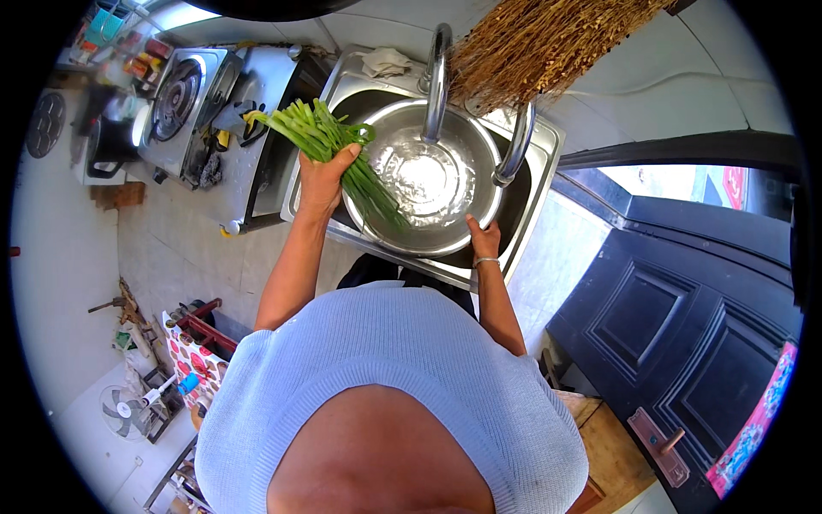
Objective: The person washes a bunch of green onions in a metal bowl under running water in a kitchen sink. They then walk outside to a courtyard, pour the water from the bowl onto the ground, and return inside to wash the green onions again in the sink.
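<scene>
My left hand (322, 182) is closed around a bunch of long green vegetables (310, 128). The pale cut-looking ends stick out to the upper left, and the darker green leaves (372, 193) hang over the left rim of a round metal basin (355, 224). My right hand (485, 237) grips the basin's near right rim, thumb on top and the other fingers mostly hidden below. Water shines in the basin, which sits in a steel sink (535, 184). A curved chrome faucet (439, 81) reaches over the basin.
A second chrome pipe (518, 141) curves down at the basin's right. A dry brush-like broom (548, 47) hangs above it. To the left are a stove (178, 98) and a metal counter (257, 90) with gloves. A dark panelled door (659, 317) stands at right; a crumpled cloth (385, 62) lies behind the sink.
</scene>
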The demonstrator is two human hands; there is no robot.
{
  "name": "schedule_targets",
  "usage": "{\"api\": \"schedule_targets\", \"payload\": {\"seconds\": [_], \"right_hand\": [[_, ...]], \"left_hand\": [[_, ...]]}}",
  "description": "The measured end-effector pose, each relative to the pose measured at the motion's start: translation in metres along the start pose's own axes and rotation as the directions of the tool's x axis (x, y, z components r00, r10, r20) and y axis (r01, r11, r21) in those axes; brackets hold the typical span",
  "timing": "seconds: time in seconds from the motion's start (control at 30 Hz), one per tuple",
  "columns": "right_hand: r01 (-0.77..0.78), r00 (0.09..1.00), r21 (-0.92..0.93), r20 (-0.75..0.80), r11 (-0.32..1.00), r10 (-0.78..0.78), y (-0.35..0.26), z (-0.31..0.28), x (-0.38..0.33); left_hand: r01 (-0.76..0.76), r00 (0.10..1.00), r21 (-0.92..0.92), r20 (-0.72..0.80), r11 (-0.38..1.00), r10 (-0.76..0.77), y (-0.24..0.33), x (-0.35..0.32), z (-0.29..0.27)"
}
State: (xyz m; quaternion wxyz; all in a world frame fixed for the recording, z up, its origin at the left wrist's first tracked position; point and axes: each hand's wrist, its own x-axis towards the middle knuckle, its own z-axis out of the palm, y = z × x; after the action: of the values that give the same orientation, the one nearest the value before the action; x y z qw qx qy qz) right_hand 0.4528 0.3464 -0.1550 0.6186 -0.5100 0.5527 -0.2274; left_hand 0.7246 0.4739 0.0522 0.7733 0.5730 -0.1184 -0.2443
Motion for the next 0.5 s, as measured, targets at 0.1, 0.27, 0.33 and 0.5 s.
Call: {"api": "schedule_targets", "payload": {"seconds": [0.1, 0.27, 0.33, 0.5], "right_hand": [[0.021, 1.0, -0.061, 0.006, 0.998, -0.021, -0.004, -0.003, 0.001], [-0.108, 0.991, -0.109, 0.063, 0.988, 0.116, -0.023, -0.011, -0.007], [-0.113, 0.991, -0.13, 0.061, 0.985, 0.122, -0.024, -0.015, -0.008], [-0.094, 0.99, -0.165, 0.085, 0.982, 0.109, -0.019, -0.02, -0.003]], "left_hand": [[0.051, 0.998, -0.084, -0.016, 0.995, -0.053, -0.009, 0.001, 0.001], [0.121, 0.992, -0.169, -0.025, 0.978, -0.127, -0.038, 0.004, -0.003], [0.129, 0.991, -0.17, 0.007, 0.977, -0.13, -0.04, 0.003, -0.005], [0.127, 0.992, -0.154, 0.043, 0.98, -0.122, -0.029, 0.003, -0.003]]}}
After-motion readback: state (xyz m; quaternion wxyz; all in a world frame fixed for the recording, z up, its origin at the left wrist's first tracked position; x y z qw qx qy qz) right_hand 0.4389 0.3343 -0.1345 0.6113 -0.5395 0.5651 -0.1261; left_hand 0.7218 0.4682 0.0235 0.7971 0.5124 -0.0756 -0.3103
